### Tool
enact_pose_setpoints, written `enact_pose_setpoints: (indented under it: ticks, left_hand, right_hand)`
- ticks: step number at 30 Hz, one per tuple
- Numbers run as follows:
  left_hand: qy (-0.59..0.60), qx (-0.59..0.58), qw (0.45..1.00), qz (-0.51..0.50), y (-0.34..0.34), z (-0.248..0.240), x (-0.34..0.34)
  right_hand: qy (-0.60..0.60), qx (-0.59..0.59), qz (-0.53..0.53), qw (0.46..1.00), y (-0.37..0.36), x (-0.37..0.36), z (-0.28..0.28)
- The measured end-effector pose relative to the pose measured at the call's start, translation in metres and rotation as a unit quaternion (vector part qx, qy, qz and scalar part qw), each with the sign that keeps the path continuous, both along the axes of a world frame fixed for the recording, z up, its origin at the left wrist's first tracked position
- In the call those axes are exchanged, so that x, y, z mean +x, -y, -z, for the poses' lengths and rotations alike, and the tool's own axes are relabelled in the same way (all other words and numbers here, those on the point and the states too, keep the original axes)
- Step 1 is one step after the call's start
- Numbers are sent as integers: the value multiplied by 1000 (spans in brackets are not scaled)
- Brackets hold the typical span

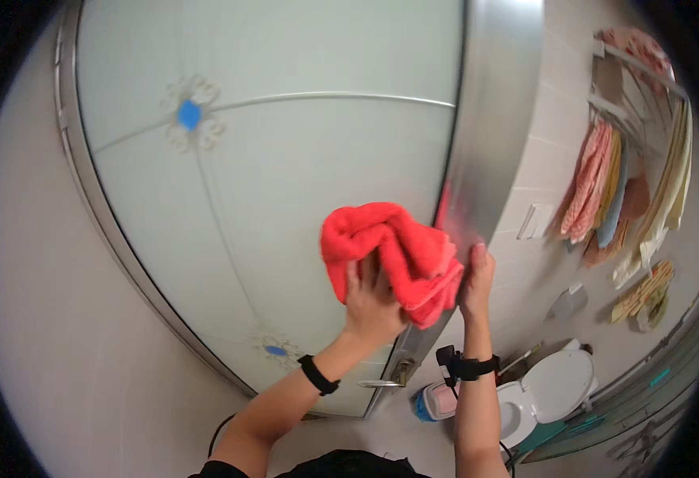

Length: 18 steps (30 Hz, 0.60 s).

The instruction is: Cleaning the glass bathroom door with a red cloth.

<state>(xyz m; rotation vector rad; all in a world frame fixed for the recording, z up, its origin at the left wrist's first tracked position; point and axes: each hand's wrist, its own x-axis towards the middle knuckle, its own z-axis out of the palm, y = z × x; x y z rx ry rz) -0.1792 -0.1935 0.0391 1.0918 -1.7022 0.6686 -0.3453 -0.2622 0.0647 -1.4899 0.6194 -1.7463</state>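
Observation:
A bunched red towel (393, 255) lies against the frosted glass door (286, 175), near the door's metal edge. My left hand (372, 307) presses into it from below, fingers partly buried in its folds. My right hand (479, 283) grips the edge of the silver door frame (489, 143), with the thumb on its front face; the other fingers are hidden behind the edge. Below the towel, the lever handle (383, 384) sticks out from the door. Black bands circle both my wrists.
Several towels (587, 183) hang from a wall rack at the right, beside a white switch plate (534, 221). Beyond the door edge stand a white toilet (553, 386) with its lid raised and a small bin (437, 401). A pale wall (54, 279) rises at the left.

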Motion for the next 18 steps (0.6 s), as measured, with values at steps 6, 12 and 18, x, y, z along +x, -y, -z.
enact_pose_setpoints:
  ticks: [6, 12, 18]
  left_hand:
    - [160, 21, 986, -33, -5, 4, 35]
    - [269, 58, 959, -60, -19, 7, 103]
    - [165, 117, 964, -171, -49, 9, 178]
  right_hand:
    - [8, -32, -9, 999, -11, -6, -6]
    - [-7, -30, 9, 999, -3, -3, 4]
    - [-37, -48, 64, 996, 6, 1, 4]
